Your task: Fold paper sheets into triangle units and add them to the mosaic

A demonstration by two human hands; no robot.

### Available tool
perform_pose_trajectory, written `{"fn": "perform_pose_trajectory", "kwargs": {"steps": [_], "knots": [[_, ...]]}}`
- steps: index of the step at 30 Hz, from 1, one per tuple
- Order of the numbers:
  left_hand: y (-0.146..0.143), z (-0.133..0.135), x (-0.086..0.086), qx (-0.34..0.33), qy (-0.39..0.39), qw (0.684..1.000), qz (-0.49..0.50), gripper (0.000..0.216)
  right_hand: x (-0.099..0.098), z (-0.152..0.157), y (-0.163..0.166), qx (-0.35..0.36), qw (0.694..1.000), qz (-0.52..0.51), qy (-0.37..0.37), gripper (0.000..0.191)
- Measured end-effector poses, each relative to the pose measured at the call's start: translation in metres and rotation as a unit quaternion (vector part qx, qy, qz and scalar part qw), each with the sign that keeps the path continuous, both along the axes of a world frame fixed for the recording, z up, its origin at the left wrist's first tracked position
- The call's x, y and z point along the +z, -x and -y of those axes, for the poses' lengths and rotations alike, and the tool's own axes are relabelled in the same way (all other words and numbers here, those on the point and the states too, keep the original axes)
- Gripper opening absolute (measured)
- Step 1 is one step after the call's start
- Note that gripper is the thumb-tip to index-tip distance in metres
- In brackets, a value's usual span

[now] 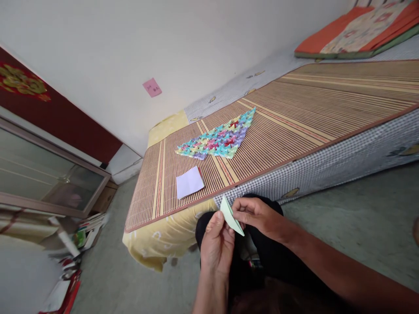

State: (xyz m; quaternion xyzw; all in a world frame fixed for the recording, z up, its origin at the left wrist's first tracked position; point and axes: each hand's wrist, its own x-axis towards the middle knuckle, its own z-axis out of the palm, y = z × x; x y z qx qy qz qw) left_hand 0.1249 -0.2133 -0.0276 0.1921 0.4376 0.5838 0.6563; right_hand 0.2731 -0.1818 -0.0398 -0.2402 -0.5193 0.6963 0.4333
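Observation:
A folded piece of pale green paper (231,218) is held between both hands above the knees. My left hand (216,244) pinches its left side, thumb on the near face. On the other side, my right hand (257,216) has thumb and fingers closed on the paper's right edge; its fingertips are partly hidden. Beyond them, on the bed mat, lies a stack of pale lilac paper sheets (190,182). Farther back is a group of many-coloured folded paper pieces (219,139), laid out in a roughly triangular patch.
A striped bamboo mat (278,131) covers the bed, with checked and yellow cloth (157,237) hanging over its edge. Folded orange bedding (347,32) lies at the far right. A pink note (152,87) is on the wall. At left stands a glass-fronted cabinet (49,170) with clutter below.

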Motion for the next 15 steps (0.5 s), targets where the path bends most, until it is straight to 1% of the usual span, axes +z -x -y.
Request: {"fn": "perform_pose_trajectory", "kwargs": {"steps": [3, 5, 7, 8, 10, 11, 12, 15], "knots": [[0.000, 0.000, -0.001, 0.012, -0.023, 0.999, -0.042, 0.032, 0.003, 0.003, 0.004, -0.043, 0.998, 0.046, -0.029, 0.012], [0.000, 0.000, -0.002, 0.023, -0.041, 0.996, -0.074, 0.031, 0.005, 0.005, 0.008, -0.101, 0.989, 0.094, -0.060, 0.010], [0.000, 0.002, -0.002, 0.050, -0.066, 0.985, -0.150, 0.033, 0.005, 0.006, 0.012, -0.162, 0.972, 0.141, -0.095, 0.011], [-0.001, 0.004, -0.002, 0.077, -0.083, 0.972, -0.206, 0.033, 0.005, 0.006, 0.013, -0.190, 0.962, 0.160, -0.113, 0.011], [-0.004, 0.008, 0.000, 0.131, -0.119, 0.929, -0.325, 0.031, 0.004, 0.005, 0.014, -0.237, 0.940, 0.195, -0.151, 0.008], [-0.005, 0.011, 0.002, 0.144, -0.131, 0.910, -0.367, 0.030, 0.004, 0.005, 0.014, -0.254, 0.929, 0.210, -0.170, 0.008], [-0.007, 0.013, 0.003, 0.142, -0.140, 0.899, -0.389, 0.030, 0.004, 0.004, 0.014, -0.265, 0.919, 0.224, -0.187, 0.009], [-0.011, 0.017, 0.007, 0.091, -0.147, 0.897, -0.408, 0.027, 0.003, 0.004, 0.013, -0.270, 0.904, 0.245, -0.225, 0.016]]}}
